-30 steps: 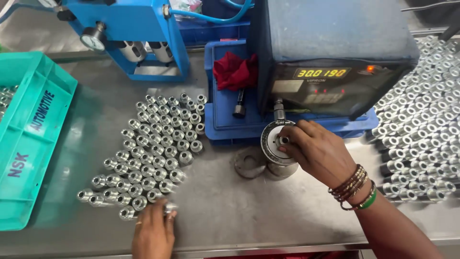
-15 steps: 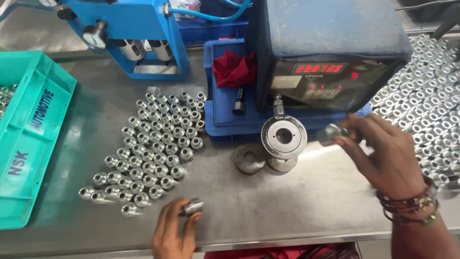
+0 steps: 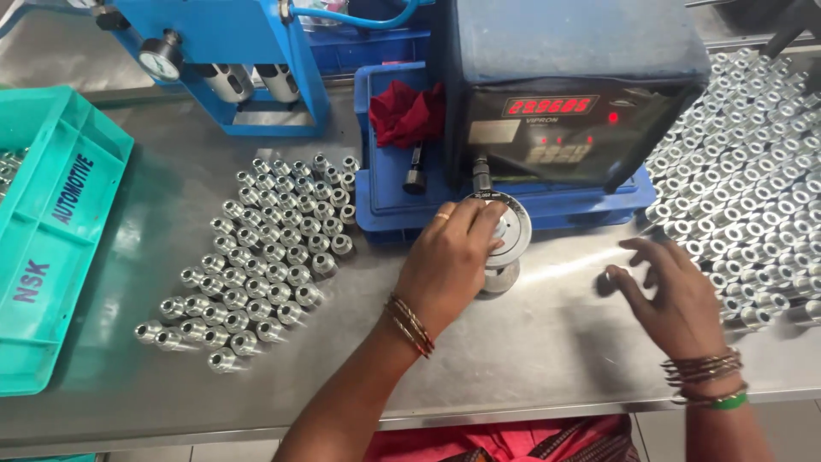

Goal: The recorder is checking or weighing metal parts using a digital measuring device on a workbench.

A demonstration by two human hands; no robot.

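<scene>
Steel fixture point(image 3: 506, 229) under our left hand point(image 3: 445, 261), fingers closed over a hidden part; seat it squarely. Our right hand point(image 3: 671, 295) hovers open, empty, near bushings point(image 3: 753, 180).

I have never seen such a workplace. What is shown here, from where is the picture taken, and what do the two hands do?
The camera sits on the worker's head and looks down at a steel table. The left hand rests on a round metal fixture in front of a dark box with a red number display; whether it holds a part is hidden. The right hand hovers open beside a large group of small shiny metal sleeves. Another group of sleeves stands in rows at the left. A green plastic crate, a blue machine with a gauge and a red cloth are also there.
</scene>
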